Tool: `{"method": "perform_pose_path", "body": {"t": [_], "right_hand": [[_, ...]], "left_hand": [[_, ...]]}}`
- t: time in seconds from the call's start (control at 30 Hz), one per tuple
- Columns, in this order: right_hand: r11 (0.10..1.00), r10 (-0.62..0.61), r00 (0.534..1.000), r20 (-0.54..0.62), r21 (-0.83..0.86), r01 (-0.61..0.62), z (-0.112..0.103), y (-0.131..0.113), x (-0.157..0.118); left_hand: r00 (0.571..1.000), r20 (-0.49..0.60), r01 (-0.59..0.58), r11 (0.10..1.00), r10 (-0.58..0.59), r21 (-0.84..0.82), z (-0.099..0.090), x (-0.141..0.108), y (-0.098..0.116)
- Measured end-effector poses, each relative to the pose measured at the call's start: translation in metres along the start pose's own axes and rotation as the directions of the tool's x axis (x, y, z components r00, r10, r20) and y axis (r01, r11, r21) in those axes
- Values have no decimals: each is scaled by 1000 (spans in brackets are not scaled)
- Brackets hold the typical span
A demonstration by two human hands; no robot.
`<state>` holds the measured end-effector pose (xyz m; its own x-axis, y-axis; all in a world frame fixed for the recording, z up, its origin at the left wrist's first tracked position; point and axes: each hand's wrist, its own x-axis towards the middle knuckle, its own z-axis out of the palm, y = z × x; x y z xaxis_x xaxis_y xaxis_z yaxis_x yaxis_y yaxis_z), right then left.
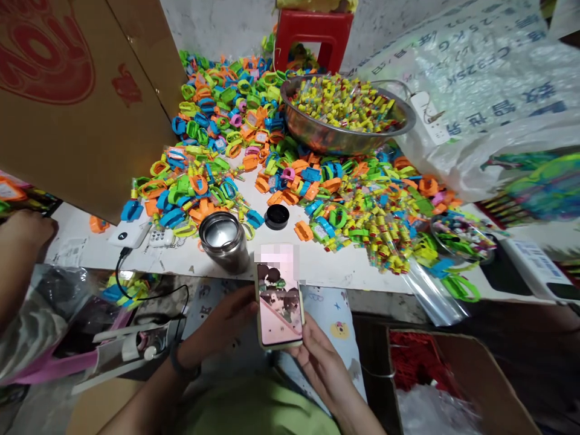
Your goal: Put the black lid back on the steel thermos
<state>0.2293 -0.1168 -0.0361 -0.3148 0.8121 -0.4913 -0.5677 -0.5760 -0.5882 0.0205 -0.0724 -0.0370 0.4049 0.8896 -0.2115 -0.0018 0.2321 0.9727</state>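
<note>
A smartphone (280, 302) in a pale case is held upright in front of my lap, its lit screen showing a pink picture. My right hand (319, 353) grips it from the lower right, the fingers going behind it. My left hand (229, 323), with a dark band on the wrist, closes on its left edge; some of the fingers are hidden. Just beyond the phone, an open steel flask (226, 241) stands at the table's front edge. Its black lid (277, 216) lies to the right of it.
Colourful plastic toy watches (203, 109) and small yellow-capped tubes (385, 235) heap over the white table (176, 257). A steel basin (344, 136) of tubes stands behind, near a red stool (312, 36). A large carton (86, 103) and another person's arm (22, 248) are at left.
</note>
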Motion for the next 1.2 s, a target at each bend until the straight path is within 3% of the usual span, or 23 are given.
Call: {"method": "perform_pose_path", "body": {"t": [0.3,0.57,0.77,0.87,0.97,1.07,1.2], "right_hand": [[995,38,987,-156,-91,-52,8,-8,-45],[990,16,999,-47,-138,-22,24,-16,-58],[979,-19,1000,-20,-205,14,7,-10,-53],[993,-7,1000,-9,-118,6,-1,-6,-43],[996,87,994,67,19,-88,-2,-7,-34],[983,148,983,105,93,-158,2,-14,-32],[971,212,974,75,100,-219,-5,-16,-41]], "left_hand": [[996,48,87,983,-81,-159,15,-15,45],[990,26,137,988,-135,-70,21,-23,63],[985,46,168,984,-165,-62,26,-27,62],[977,109,187,982,-185,-12,32,-28,57],[960,198,214,976,-200,-49,43,-26,46],[925,241,325,940,-294,-101,56,-22,32],[835,376,468,878,-402,-101,71,-15,14]]}}
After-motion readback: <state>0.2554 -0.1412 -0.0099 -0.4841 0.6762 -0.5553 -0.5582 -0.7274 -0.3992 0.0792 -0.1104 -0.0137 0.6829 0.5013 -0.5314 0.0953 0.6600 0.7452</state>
